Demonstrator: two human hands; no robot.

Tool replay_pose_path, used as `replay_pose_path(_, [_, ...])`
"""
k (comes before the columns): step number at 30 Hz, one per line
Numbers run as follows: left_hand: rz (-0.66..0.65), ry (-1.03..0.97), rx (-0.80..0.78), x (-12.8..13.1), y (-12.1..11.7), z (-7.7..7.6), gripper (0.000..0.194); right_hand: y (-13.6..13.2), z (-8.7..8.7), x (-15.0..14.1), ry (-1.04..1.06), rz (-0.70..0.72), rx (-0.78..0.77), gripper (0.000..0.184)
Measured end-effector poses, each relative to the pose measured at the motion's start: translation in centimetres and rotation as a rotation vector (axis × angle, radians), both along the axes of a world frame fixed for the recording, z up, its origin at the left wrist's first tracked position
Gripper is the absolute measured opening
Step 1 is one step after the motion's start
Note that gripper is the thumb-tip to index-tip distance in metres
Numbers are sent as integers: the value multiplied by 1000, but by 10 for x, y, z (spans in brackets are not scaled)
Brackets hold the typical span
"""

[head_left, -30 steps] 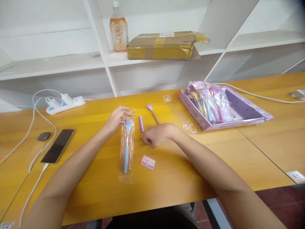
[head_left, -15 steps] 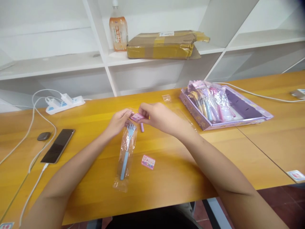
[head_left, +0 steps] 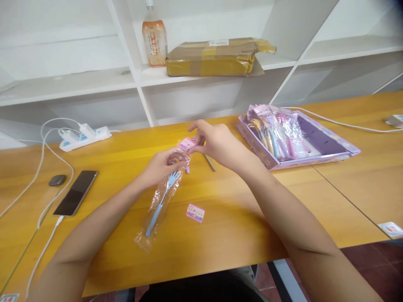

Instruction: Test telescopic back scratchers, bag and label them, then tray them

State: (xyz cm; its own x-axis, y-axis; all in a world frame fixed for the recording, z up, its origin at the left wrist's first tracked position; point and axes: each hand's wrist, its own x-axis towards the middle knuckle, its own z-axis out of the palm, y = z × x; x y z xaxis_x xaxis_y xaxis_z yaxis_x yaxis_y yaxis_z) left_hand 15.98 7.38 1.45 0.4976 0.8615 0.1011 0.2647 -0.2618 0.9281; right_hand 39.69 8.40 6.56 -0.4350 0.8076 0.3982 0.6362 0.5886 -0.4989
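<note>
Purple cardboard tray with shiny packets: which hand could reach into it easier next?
Probably the right hand: it is nearer the purple tray, while the left hand is farther off, gripping the clear plastic bag around the blue claw-tipped stick.

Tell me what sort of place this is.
It looks like an office or shared workroom, though I can't be certain: a long wooden desk, open white shelving behind it, and a power strip on the desktop suggest so.

Head-level view, forward and downward
</note>
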Motion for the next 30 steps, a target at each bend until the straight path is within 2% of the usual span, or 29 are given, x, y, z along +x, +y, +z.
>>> replay_pose_path(8, [-28,58,24,-1,-2,-1,22,-1,3,5,-17,71,-30,50])
replay_pose_path(21, [-44,121,17,1,-7,3,29,-2,-3,4,-77,112,-22,56])
replay_pose_path(30, [-81,63,23,0,-5,3,40,-6,-7,-1,-72,178,-32,53])
